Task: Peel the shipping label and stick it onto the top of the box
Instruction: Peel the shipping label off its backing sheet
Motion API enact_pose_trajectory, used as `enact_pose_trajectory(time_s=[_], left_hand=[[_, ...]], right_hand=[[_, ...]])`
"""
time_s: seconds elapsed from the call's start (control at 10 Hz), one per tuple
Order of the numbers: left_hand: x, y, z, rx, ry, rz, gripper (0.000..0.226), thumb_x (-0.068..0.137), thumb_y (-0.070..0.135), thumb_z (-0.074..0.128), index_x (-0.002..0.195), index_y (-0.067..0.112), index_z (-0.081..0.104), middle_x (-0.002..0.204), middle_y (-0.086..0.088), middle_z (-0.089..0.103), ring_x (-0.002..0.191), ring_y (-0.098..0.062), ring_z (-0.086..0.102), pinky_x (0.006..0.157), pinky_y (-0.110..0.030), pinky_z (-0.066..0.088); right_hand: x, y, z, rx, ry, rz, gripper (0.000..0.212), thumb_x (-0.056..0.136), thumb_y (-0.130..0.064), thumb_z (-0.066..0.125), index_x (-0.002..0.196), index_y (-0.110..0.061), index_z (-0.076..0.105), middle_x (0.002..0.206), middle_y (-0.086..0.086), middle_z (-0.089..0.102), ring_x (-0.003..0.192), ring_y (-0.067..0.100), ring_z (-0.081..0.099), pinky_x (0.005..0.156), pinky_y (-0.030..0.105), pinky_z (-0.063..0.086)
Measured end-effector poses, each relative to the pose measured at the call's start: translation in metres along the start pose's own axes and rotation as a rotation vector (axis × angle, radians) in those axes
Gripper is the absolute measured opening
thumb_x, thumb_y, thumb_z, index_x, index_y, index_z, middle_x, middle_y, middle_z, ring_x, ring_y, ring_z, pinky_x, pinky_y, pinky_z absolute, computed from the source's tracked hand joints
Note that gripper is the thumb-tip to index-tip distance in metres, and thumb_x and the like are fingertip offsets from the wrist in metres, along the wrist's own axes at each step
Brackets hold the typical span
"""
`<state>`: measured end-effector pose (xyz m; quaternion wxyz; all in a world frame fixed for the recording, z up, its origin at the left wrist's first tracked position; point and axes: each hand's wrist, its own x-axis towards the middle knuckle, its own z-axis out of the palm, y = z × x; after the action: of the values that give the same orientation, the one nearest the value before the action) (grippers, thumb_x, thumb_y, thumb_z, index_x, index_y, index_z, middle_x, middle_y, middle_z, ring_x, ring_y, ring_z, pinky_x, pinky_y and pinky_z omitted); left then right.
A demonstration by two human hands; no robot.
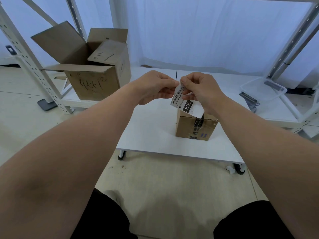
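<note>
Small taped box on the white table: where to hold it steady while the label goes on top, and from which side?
Probably the near and far walls of the small box, low down, coming from the left. It stands upright on the table with bare surface to its left, and its top must stay free for the label.

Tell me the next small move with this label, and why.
Probably pull the left hand and right hand apart to peel the label from its backing: both pinch its top corner, and it hangs above the box, not yet stuck on.
</note>
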<state>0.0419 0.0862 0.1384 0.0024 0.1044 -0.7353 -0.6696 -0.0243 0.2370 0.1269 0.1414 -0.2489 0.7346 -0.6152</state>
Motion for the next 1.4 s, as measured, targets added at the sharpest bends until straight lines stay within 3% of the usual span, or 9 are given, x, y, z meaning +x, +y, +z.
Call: enact_pose_trajectory(time_s=[0.2, 0.5, 1.1, 1.3, 1.4], left_hand=[[-0.0009, -0.0007, -0.0004, -0.030, -0.019, 0.006, 0.014, 0.091, 0.009, 0.059, 0.079, 0.004, 0.063, 0.070, -0.004, 0.064, 0.059, -0.007, 0.058, 0.062, -0.015, 0.052], [-0.0011, 0.0003, -0.0002, -0.016, -0.019, 0.020, 0.015, 0.091, 0.010, 0.058, 0.078, 0.005, 0.063, 0.072, -0.006, 0.059, 0.061, -0.008, 0.054, 0.059, -0.014, 0.049], [-0.0008, 0.0010, 0.0008, -0.039, -0.042, 0.055, 0.017, 0.092, 0.008, 0.057, 0.076, 0.007, 0.063, 0.061, 0.002, 0.060, 0.055, -0.004, 0.055, 0.057, -0.013, 0.048], [-0.0012, 0.0033, 0.0013, 0.150, -0.079, 0.082, 0.020, 0.096, 0.015, 0.051, 0.078, 0.011, 0.058, 0.072, -0.001, 0.051, 0.064, -0.009, 0.047, 0.061, -0.018, 0.043], [0.0004, 0.0022, 0.0043, 0.202, -0.064, 0.106, 0.022, 0.098, 0.016, 0.047, 0.077, 0.012, 0.054, 0.072, -0.001, 0.046, 0.064, -0.009, 0.042, 0.062, -0.019, 0.038]], right_hand=[[0.0021, 0.0011, -0.0005, 0.024, -0.020, -0.010, 0.013, 0.092, -0.018, 0.060, 0.079, -0.013, 0.061, 0.077, 0.005, 0.059, 0.072, 0.015, 0.059, 0.074, 0.030, 0.059], [0.0025, 0.0005, -0.0008, 0.060, -0.032, -0.025, 0.014, 0.092, -0.015, 0.059, 0.078, -0.013, 0.061, 0.077, 0.003, 0.058, 0.071, 0.014, 0.058, 0.070, 0.024, 0.058], [0.0037, 0.0016, -0.0021, 0.120, -0.061, -0.034, 0.014, 0.093, -0.012, 0.057, 0.079, -0.012, 0.061, 0.078, 0.003, 0.059, 0.072, 0.013, 0.059, 0.078, 0.030, 0.059], [0.0048, 0.0016, -0.0012, 0.131, -0.073, -0.015, 0.014, 0.094, -0.011, 0.056, 0.081, -0.010, 0.060, 0.078, 0.004, 0.060, 0.074, 0.015, 0.060, 0.079, 0.030, 0.058], [0.0043, -0.0001, 0.0008, 0.166, -0.059, 0.006, 0.004, 0.093, -0.012, 0.056, 0.091, -0.009, 0.059, 0.085, 0.006, 0.061, 0.076, 0.017, 0.063, 0.081, 0.031, 0.058]])
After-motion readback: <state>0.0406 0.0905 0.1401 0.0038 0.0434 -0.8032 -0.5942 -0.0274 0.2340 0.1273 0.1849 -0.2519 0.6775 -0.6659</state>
